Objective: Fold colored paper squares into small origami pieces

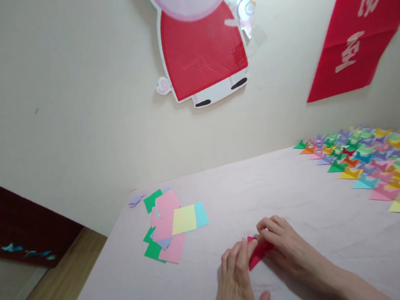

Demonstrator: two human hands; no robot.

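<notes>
A folded piece of red origami paper (pixel 256 259) lies on the pale cloth between my two hands. My left hand (pixel 235 269) presses on its left edge with the fingertips, and the thumb sticks out apart, near the bottom of the view. On the other side, my right hand (pixel 285 245) pinches the paper with bent fingers that cover its right end. How the paper is folded underneath the fingers is hidden.
Loose pink, green, yellow and blue paper squares (pixel 166 227) lie to the left. Rows of folded paper cranes (pixel 372 158) fill the right side. The cloth-covered table (pixel 120 278) meets the wall, which carries a cartoon cutout (pixel 203 51) and a red banner (pixel 355 47).
</notes>
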